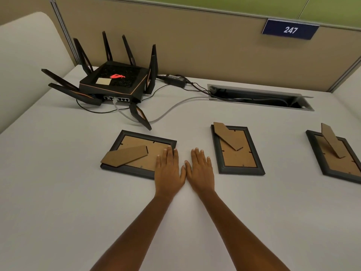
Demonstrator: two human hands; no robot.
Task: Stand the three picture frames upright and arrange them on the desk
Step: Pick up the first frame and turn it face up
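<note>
Three dark picture frames lie face down on the white desk [58,192], brown backs and cardboard stands up. The left frame [136,151] lies landscape; my left hand [169,169] rests flat over its right end, fingers together, holding nothing. The middle frame [237,153] lies portrait, just right of my right hand [200,169], which lies flat on the desk between the two frames without touching either. The right frame [338,157] sits near the right edge, its stand raised a little.
A black router [115,81] with several antennas stands at the back left; its power brick [174,79] and cables run to an open cable slot [259,96] at the back. A beige partition with a sign reading 247 [290,29] closes the rear.
</note>
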